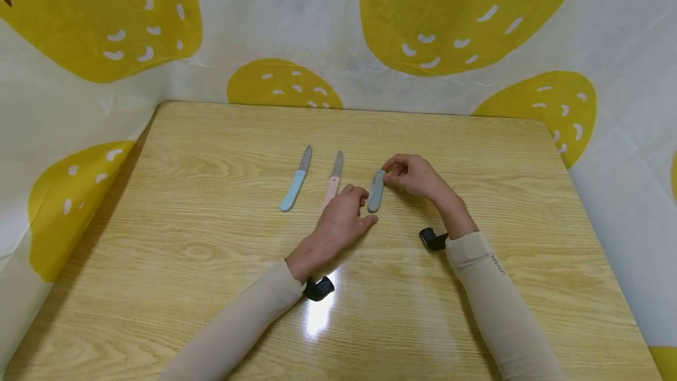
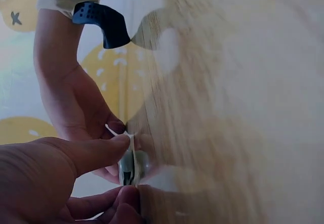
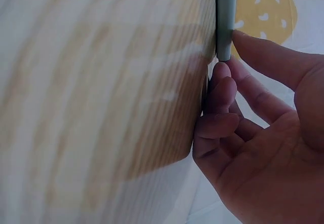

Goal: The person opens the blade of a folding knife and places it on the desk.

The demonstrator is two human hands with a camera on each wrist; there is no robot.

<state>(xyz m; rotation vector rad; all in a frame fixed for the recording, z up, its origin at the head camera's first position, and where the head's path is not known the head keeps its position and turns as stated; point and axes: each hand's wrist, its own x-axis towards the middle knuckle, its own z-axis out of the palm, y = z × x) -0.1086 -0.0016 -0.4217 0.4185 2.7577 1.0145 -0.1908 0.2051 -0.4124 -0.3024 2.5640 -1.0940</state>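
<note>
A grey-green folding knife (image 1: 376, 193) lies on the table, its blade folded against the handle. At its far end, the thumb and fingers of my right hand (image 1: 415, 176) pinch the handle; the right wrist view shows the thumb on the side of the knife (image 3: 226, 21). My left hand (image 1: 338, 216) is just left of the near end, thumb and fingers spread apart with the knife (image 2: 126, 165) between and beyond them. Under the left fingers, a pink-handled folding knife (image 1: 334, 184) lies unfolded, its near end hidden. Farther left is an unfolded light-blue folding knife (image 1: 294, 188).
The wooden table (image 1: 185, 251) has a light glare near its front middle. A white cloth with yellow fruit prints (image 1: 296, 10) hangs behind and along the sides. Black wrist-worn mounts (image 1: 319, 288) stick out from both sleeves.
</note>
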